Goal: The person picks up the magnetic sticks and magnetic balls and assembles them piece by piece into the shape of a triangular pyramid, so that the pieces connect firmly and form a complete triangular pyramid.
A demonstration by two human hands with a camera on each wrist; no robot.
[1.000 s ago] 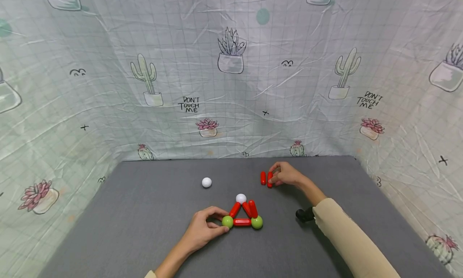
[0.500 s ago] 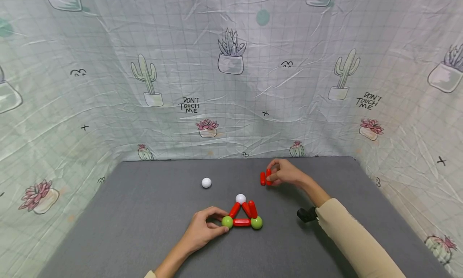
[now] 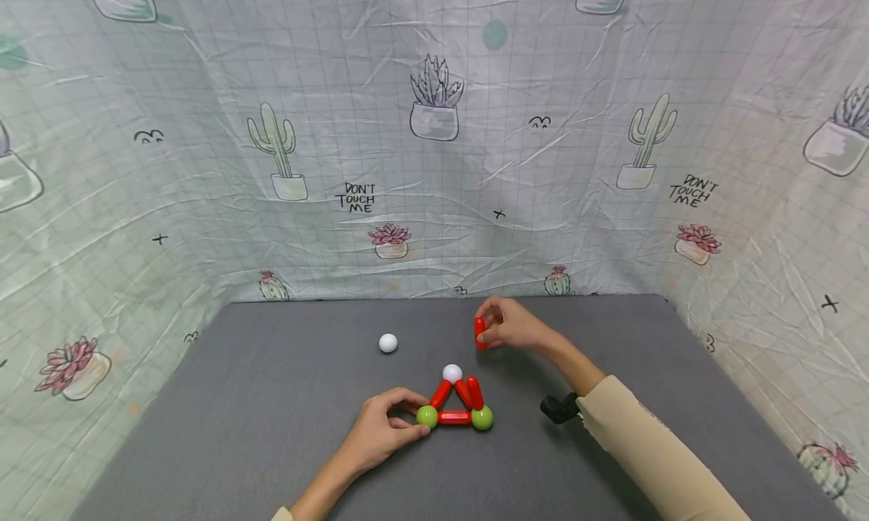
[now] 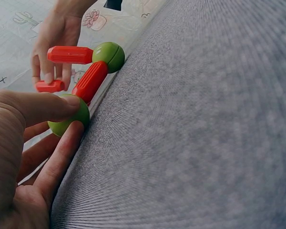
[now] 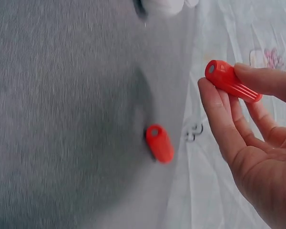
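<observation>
A triangle of red magnetic rods joins a white ball [image 3: 452,373] and two green balls on the grey table. My left hand [image 3: 384,430] pinches the left green ball [image 3: 427,416] between thumb and fingers. From the right green ball [image 3: 482,418] another red rod [image 3: 474,393] sticks upward at a tilt. Beyond the triangle my right hand [image 3: 514,326] pinches a red magnetic rod [image 5: 232,82], lifted off the table. A second loose rod [image 5: 159,144] lies on the table below it in the right wrist view; in the head view I cannot make it out.
A loose white ball [image 3: 388,343] sits behind the triangle to the left. The grey tabletop [image 3: 271,400] is enclosed by a cactus-print cloth [image 3: 434,174] at the back and sides. A black object [image 3: 560,409] hangs at the right wrist.
My right hand has picked up one of the two loose rods and carried it left, in front of the other. My left hand and the triangle have stayed in place.
</observation>
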